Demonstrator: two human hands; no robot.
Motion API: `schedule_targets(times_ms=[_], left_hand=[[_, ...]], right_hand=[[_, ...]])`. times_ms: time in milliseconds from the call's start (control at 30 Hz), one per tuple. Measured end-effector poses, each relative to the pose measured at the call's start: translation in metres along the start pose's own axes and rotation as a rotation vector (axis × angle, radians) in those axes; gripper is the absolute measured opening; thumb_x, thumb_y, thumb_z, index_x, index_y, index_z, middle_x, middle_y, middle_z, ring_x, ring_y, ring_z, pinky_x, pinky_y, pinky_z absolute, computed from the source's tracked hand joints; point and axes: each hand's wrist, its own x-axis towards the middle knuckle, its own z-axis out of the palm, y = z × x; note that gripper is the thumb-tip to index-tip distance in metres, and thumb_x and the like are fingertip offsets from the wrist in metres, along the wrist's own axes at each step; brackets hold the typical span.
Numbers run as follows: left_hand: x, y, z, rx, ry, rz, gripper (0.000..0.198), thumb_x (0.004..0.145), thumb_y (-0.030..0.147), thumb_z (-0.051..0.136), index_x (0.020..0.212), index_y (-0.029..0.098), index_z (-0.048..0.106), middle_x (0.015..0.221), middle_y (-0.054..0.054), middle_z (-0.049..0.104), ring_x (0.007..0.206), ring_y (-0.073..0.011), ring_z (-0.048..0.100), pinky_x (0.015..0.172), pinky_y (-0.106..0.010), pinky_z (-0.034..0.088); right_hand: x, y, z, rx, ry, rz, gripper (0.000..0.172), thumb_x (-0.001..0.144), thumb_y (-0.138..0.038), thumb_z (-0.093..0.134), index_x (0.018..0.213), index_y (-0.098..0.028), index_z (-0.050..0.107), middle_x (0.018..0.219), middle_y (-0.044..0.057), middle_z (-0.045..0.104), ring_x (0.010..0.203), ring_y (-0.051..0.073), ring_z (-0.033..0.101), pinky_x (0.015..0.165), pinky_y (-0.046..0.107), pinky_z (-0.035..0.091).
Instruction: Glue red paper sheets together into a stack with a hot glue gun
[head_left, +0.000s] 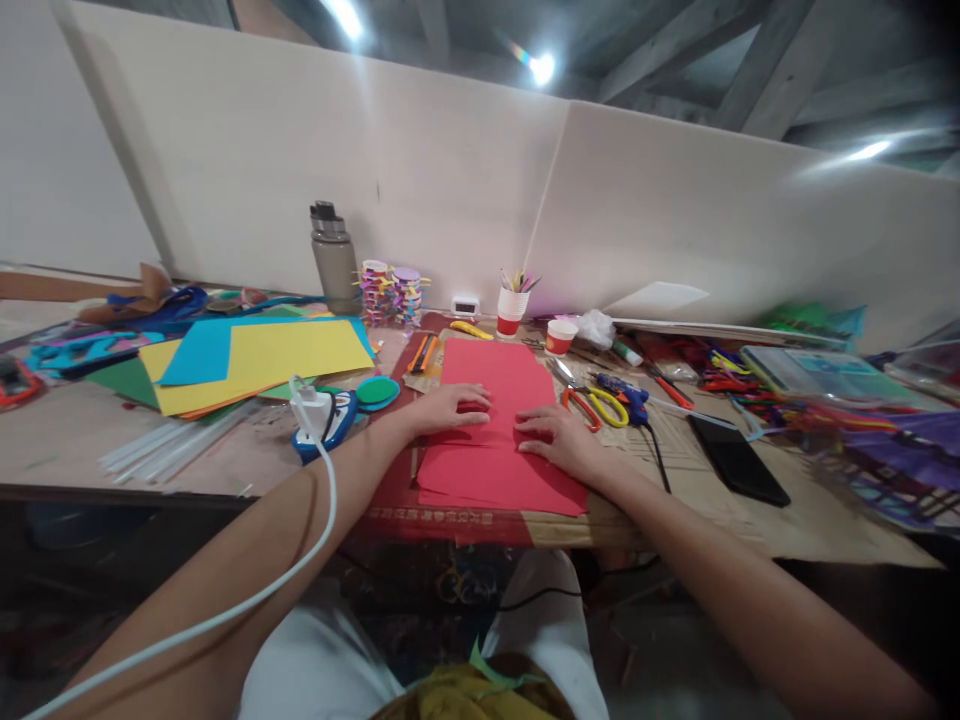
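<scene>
Sheets of red paper [499, 375] lie on the table in front of me, overlapping one another toward the front edge. My left hand [452, 410] rests on their left side, fingers stretched out and palm down. On the right side, my right hand [559, 440] lies with its fingers apart, touching the red paper. Neither hand grips anything. Just beyond my right hand are scissors [606, 407] with yellow and orange handles. An orange utility knife [422, 354] lies beyond my left wrist.
Yellow paper [300, 355] and other coloured sheets lie left, near a blue power strip [324, 430] whose white cable crosses my left arm. A black phone [739, 460] and a blue glue gun [624, 393] lie right. Paper cups [561, 337] and a bottle [334, 265] stand behind.
</scene>
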Motion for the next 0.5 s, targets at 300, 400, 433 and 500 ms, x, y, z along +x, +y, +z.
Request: schedule_targets(times_ms=[300,400,433,500], left_hand=[[-0.003,0.007,-0.001,-0.041,-0.007,0.02,0.047,0.083,0.053,0.055,0.111,0.017,0.066,0.13,-0.012,0.059,0.13,-0.0232,0.044,0.108,-0.035,0.032],[-0.003,0.008,-0.004,-0.077,-0.017,0.015,0.046,0.082,0.054,0.055,0.107,0.018,0.068,0.131,-0.011,0.058,0.129,-0.0241,0.045,0.107,-0.036,0.032],[-0.003,0.008,-0.006,-0.105,-0.012,0.008,0.046,0.082,0.054,0.054,0.106,0.018,0.068,0.131,-0.011,0.058,0.128,-0.0241,0.046,0.107,-0.037,0.033],[-0.003,0.008,-0.01,-0.182,0.016,-0.009,0.047,0.083,0.055,0.051,0.106,0.017,0.068,0.129,-0.011,0.06,0.126,-0.0241,0.048,0.106,-0.037,0.033]], right_hand=[[0.006,-0.013,-0.004,-0.017,0.031,-0.003,0.019,0.088,-0.025,0.055,0.08,-0.021,0.072,0.089,0.006,0.072,0.086,0.02,0.064,0.083,0.034,0.047],[0.012,-0.013,-0.005,-0.089,0.061,0.129,0.019,0.089,-0.023,0.052,0.081,-0.019,0.069,0.083,0.007,0.07,0.08,0.019,0.063,0.075,0.031,0.047],[0.015,-0.012,-0.006,-0.106,0.072,0.177,0.019,0.089,-0.023,0.051,0.082,-0.019,0.069,0.083,0.007,0.07,0.079,0.019,0.063,0.073,0.03,0.046],[0.021,-0.008,-0.009,-0.132,0.094,0.243,0.021,0.089,-0.025,0.05,0.081,-0.019,0.068,0.083,0.008,0.07,0.077,0.02,0.062,0.07,0.03,0.045]])
